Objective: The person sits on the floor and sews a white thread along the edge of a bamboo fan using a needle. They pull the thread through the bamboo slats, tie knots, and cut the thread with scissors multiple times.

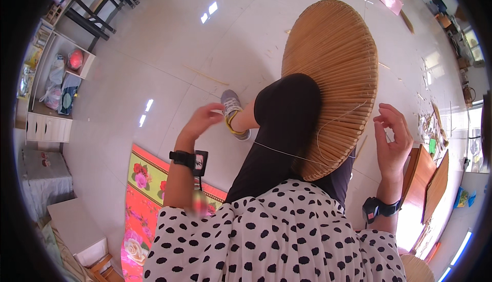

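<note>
A round mat of thin tan stalks (333, 51), laid side by side, rests tilted on my lap against my dark-trousered raised knee. A pale thread (319, 134) loops over its near right part; another stretch runs fairly straight across my thigh toward the left. Off the mat's left side, my left hand (205, 118) is raised beside my shoe, slightly smeared, its fingers drawn together; what they hold, if anything, I cannot make out. Just right of the mat, my right hand (393, 131) is held up with curved fingers apart, apparently holding nothing and not touching the mat.
A flowered red mat (136, 231) lies on the floor at the left. Loose stalk bits (205, 74) are scattered over the tiles. Shelves with bags (56, 85) line the left wall, and dark-legged benches (95, 15) stand far left. Brown boards (428, 179) lean at the right.
</note>
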A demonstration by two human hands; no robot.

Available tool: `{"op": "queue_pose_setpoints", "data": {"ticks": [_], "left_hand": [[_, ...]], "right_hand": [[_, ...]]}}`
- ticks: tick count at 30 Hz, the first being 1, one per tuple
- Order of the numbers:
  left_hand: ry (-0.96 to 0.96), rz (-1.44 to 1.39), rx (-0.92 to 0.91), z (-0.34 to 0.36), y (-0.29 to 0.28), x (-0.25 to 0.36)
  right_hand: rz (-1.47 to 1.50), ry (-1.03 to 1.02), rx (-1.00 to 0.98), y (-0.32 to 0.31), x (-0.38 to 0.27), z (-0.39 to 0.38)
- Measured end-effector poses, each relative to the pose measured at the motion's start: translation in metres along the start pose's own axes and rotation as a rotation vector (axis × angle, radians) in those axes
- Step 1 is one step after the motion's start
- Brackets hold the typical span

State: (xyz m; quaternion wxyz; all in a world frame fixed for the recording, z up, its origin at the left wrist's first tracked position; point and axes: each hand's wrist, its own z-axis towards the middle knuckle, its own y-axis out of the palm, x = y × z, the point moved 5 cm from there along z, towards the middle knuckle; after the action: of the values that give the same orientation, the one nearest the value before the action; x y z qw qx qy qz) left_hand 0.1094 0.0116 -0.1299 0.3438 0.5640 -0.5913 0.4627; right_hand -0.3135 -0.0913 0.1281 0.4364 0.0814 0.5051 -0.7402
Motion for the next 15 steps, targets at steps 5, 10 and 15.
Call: {"op": "queue_pose_setpoints", "data": {"ticks": [5,10,15], "left_hand": [[0.109,0.212,-0.425,-0.033,0.080,0.080],[0.167,0.527,-0.367,-0.038,0.092,0.088],[0.084,-0.105,-0.272,-0.046,0.070,0.109]], "right_hand": [[-0.024,-0.039,-0.018,-0.003,0.001,-0.001],[-0.008,-0.049,-0.009,-0.004,-0.002,-0.001],[0.008,-0.054,0.055,-0.010,-0.011,-0.001]]}}
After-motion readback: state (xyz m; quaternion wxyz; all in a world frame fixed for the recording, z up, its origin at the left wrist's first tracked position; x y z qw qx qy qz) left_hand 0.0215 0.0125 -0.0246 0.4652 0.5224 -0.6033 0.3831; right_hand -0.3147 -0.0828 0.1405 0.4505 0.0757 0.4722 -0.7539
